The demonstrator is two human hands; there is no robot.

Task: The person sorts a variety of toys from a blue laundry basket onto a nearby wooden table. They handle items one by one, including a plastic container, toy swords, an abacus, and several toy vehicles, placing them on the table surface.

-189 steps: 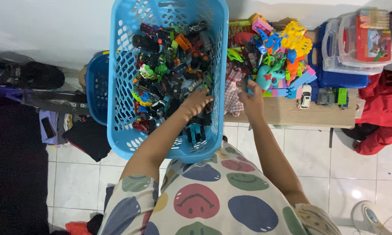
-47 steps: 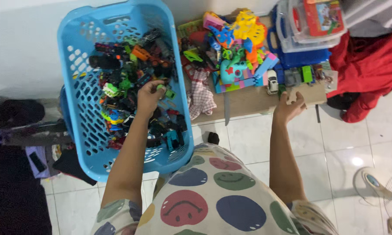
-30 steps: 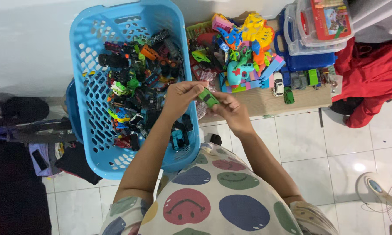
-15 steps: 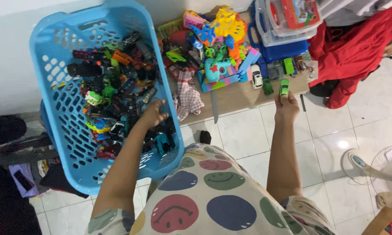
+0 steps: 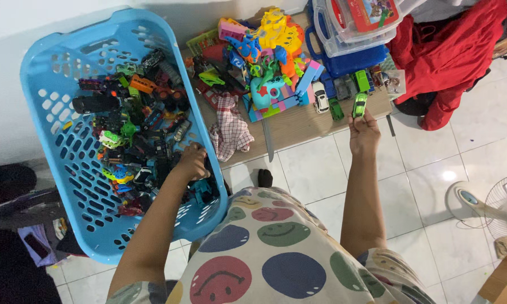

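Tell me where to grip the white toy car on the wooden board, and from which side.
Grip the white toy car across its two long sides, coming from above. It lies flat, nose pointing away, with coloured blocks close on its left and a green toy car on its right, so come straight down.

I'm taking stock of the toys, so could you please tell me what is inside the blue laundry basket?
The blue laundry basket holds a heap of small toy cars in many colours. The left hand reaches in among them. What lies beneath the heap and the hand is hidden.
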